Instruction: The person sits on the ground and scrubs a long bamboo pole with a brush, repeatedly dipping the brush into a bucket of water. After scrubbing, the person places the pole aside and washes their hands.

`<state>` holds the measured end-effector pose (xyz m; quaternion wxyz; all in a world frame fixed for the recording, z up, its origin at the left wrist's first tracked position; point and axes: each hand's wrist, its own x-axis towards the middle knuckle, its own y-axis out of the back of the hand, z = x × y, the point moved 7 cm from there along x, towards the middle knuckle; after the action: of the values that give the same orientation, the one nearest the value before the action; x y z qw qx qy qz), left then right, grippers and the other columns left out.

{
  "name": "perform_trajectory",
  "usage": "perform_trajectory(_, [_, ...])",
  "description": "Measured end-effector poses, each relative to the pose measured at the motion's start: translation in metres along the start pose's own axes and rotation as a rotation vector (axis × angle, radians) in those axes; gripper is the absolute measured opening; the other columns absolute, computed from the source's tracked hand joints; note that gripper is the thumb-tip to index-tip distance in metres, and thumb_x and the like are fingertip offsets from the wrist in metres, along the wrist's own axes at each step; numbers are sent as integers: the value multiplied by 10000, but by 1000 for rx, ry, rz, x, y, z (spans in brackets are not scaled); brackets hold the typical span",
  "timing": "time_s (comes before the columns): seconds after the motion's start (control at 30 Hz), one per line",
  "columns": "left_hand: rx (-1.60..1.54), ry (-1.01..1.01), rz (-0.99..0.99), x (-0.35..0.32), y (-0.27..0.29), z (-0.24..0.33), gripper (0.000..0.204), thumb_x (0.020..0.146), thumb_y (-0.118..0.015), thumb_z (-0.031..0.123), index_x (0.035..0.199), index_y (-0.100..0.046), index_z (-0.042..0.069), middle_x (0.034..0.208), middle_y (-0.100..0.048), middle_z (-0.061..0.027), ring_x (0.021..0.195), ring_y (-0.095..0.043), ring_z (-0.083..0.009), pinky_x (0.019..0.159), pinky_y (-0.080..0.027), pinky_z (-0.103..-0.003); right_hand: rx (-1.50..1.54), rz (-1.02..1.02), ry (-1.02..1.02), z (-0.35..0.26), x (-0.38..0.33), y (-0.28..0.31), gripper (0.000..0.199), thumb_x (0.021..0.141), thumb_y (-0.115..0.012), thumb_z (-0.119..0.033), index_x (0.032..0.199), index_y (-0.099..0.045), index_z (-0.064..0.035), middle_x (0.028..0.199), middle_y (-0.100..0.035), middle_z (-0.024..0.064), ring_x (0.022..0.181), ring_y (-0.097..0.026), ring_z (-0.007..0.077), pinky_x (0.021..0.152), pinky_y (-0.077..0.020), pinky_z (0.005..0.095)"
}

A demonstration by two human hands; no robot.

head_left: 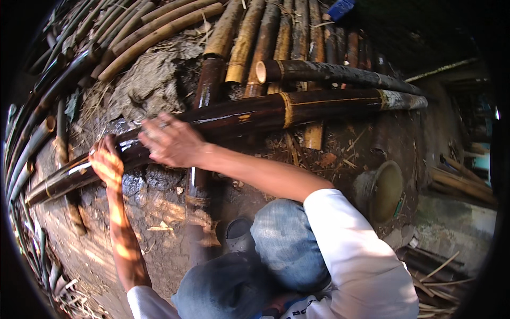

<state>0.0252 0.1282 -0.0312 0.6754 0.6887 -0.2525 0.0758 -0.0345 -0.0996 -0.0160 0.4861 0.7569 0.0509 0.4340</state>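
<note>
A long, thick, dark brown bamboo pole (239,117) lies across in front of me, its surface wet and shiny, with pale rings at the joints. My left hand (108,166) grips its left part, fingers curled over the top. Just right of it, my right hand (174,142) rests on the pole with fingers stretched and apart, slightly blurred by motion. Whether anything small lies under that palm is hidden. A dark cross-piece of bamboo (198,183) runs beneath the pole, roughly at right angles to it.
Behind the pole lie several bamboo lengths (247,40) side by side, and another bamboo pole (329,73) rests across them. More poles (164,37) are stacked at far left. A round basin (385,191) stands at right, and a dark cup-like container (238,234) sits by my knees.
</note>
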Motion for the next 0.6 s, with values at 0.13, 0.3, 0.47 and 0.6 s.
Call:
perform_trajectory(0.13, [-74,157,35,-13,25,-16,384,1088,-418,247,1082,-768,89,1081,-764,-91,1039,-667,-314,948,-481,-444,-129,115,-426,130,-122,127,253,892,-723,-297,1074,-781,-131,1171,-748,102,1137,-686,283,1105,-438,538])
perform_trajectory(0.3, [-89,133,314,-43,-5,-9,371,1068,-442,248,1144,-752,60,1124,-767,-96,1111,-666,-298,1031,-446,-441,-693,76,-774,283,-311,296,267,1035,-573,-263,1102,-758,-83,1338,-681,167,1380,-518,451,1183,-309,634])
perform_trajectory(0.47, [-69,16,239,-66,33,-20,397,1095,-405,185,1304,-638,-59,1279,-702,-158,1223,-628,-342,1139,-373,-503,-79,193,-751,176,-179,187,230,880,-719,-291,941,-749,-71,1005,-752,161,1100,-686,387,1110,-456,515])
perform_trajectory(0.6, [-171,-21,71,-90,26,-27,434,1127,-363,138,1504,-427,-66,1520,-528,-182,1407,-477,-366,1233,-283,-472,-155,-34,-487,128,-184,158,307,994,-639,-330,1237,-754,-181,1311,-721,58,1457,-482,249,1288,-158,588])
